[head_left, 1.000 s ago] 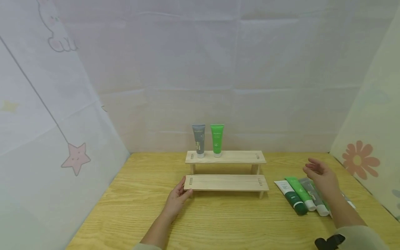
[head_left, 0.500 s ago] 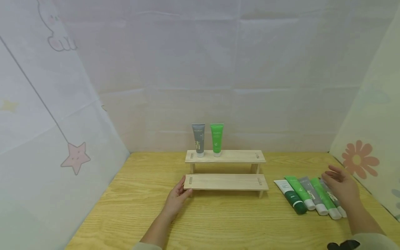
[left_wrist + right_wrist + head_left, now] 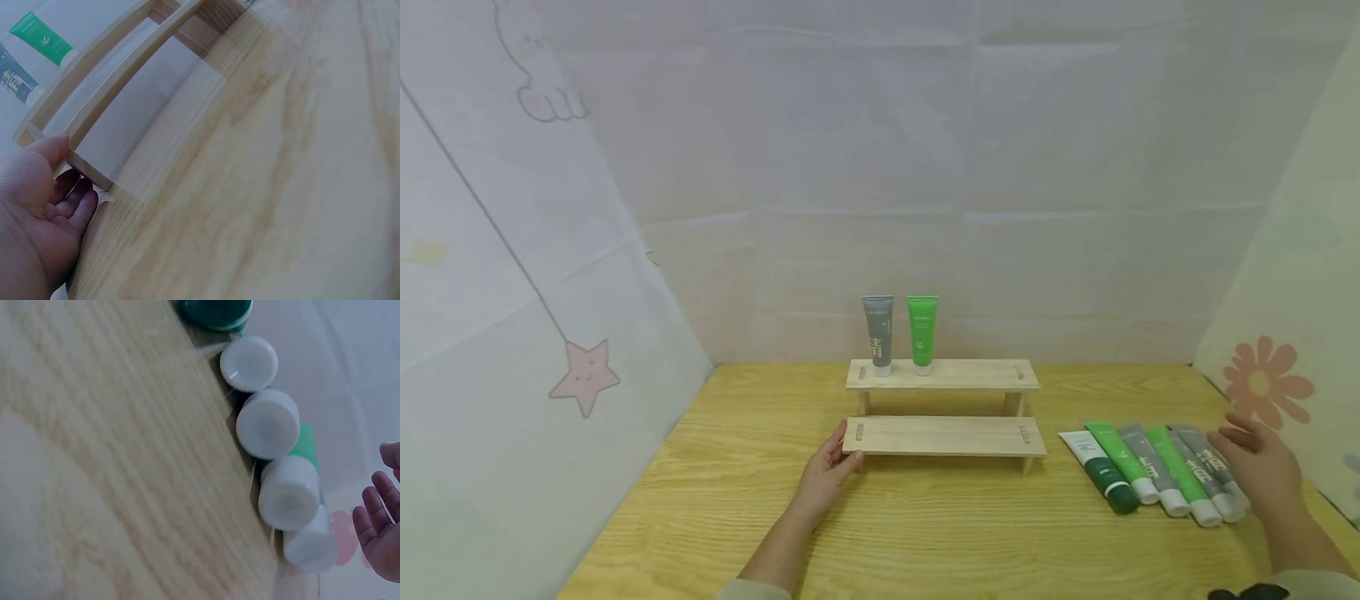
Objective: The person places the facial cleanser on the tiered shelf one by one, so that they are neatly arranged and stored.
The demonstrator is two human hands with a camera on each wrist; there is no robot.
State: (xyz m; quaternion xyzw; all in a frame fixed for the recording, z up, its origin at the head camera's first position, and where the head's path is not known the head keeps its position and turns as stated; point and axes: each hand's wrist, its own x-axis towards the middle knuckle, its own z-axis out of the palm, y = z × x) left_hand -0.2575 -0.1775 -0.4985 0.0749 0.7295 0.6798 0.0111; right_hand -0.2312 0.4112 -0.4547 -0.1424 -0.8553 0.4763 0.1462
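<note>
My left hand [image 3: 822, 477] grips the left end of the lower shelf of a pale wooden two-step stand [image 3: 946, 436]; in the left wrist view its thumb lies over the board's corner, fingers curled by the leg. A grey squeeze tube [image 3: 880, 333] and a bright green squeeze tube [image 3: 922, 332] stand cap-down on the upper shelf, towards its left. My right hand [image 3: 1264, 468], fingers loosely bent, hovers at the right end of a row of lying tubes, holding nothing. The row has a white-and-dark-green tube [image 3: 1103, 475], green tubes [image 3: 1122, 462] and grey tubes [image 3: 1201, 465].
The wooden table [image 3: 925, 542] meets a pale cloth backdrop [image 3: 865, 208] behind the stand. Cloth side walls rise left and right, printed with a pink star [image 3: 584, 377] and a red flower [image 3: 1268, 382]. White caps [image 3: 269, 424] of the lying tubes face the near side.
My right hand has moved right along the row of lying tubes, uncovering the grey ones at its right end. The left hand, the stand and the standing tubes look the same.
</note>
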